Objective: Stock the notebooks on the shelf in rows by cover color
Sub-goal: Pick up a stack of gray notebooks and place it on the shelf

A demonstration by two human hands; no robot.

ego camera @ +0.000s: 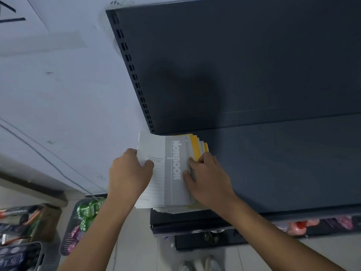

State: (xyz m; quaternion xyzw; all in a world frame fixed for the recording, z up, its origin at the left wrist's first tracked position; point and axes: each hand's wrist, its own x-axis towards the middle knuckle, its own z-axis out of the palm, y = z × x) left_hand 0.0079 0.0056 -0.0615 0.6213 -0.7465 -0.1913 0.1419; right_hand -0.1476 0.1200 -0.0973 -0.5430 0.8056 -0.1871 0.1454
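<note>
- The stack of notebooks (172, 173) lies flat at the left end of the shelf (283, 163). Its near end overhangs the shelf's front edge and its left side sticks out past the shelf's end.
- The top notebook (156, 153) has a white cover with ruled lines and a grey band that reads "Notebook".
- Yellow notebooks (196, 149) lie under it, fanned out to the right at the far corner.
- The left grip (128, 173) clasps the stack's left edge, with its thumb pressed on the white cover and its fingers curled round the side.
- The right grip (209, 178) holds the stack's right edge. Its thumb lies on the grey band's border and its fingertips pinch into the fanned edges just beside the yellow covers.
- The stack sits between the two grips, each touching one long side.
- Behind the shelf rises a dark back panel (234, 65) with a slotted upright (132, 69) at its left, set against a pale wall (68, 94).
- Below and to the left, a basket (67, 245) on the floor holds green and pink dotted toys.
- Pink items (300, 227) show on the lower shelf to the right.
</note>
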